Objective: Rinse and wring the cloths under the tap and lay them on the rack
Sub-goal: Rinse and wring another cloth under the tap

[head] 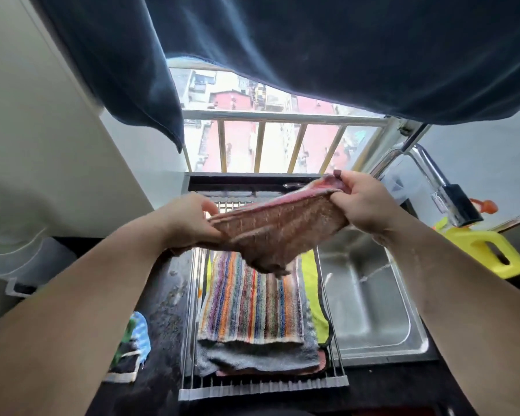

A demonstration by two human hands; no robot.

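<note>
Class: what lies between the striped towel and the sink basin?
The head view shows a yellow-green cloth lying on the rack between striped towel and sink basin.

Both my bare forearms reach forward. My left hand (189, 219) pinches one end of the cloth (282, 232); my right hand (364, 202), held higher, pinches the other end, fingers curled.

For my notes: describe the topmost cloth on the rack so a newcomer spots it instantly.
Find the steel sink; the wire rack sits left of it. Its pile's top layer is the striped cloth, the only multicoloured one, over a grey cloth and a yellow-green cloth.
</note>
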